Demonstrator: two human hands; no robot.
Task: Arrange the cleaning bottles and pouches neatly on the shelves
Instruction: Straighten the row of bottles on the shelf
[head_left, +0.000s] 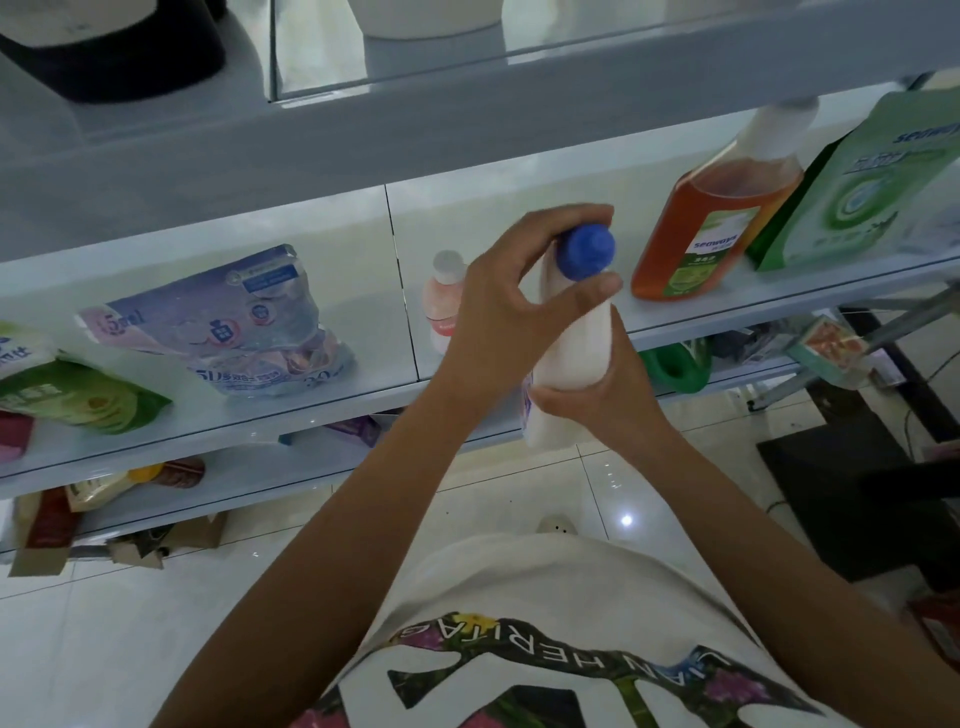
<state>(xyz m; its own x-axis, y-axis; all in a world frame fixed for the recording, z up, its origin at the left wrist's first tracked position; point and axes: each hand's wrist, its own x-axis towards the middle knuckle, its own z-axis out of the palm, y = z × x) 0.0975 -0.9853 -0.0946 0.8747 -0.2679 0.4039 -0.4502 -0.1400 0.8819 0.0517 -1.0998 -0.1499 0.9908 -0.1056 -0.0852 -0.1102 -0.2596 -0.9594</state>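
Mid-placement, clutching tall white blue-capped plastic bottle (571, 343): left grip (498, 312) clamped round cap, right grip (597, 400) round body. Next, probably: stand upright on glossy white shelf (260, 431) beside small pink bottle (441, 306).

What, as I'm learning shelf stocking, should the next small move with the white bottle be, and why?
Probably ease the white bottle forward and stand it upright on the shelf between the pink bottle and orange bottle. The left hand grips its blue cap, the right hand its body, in front of that gap.
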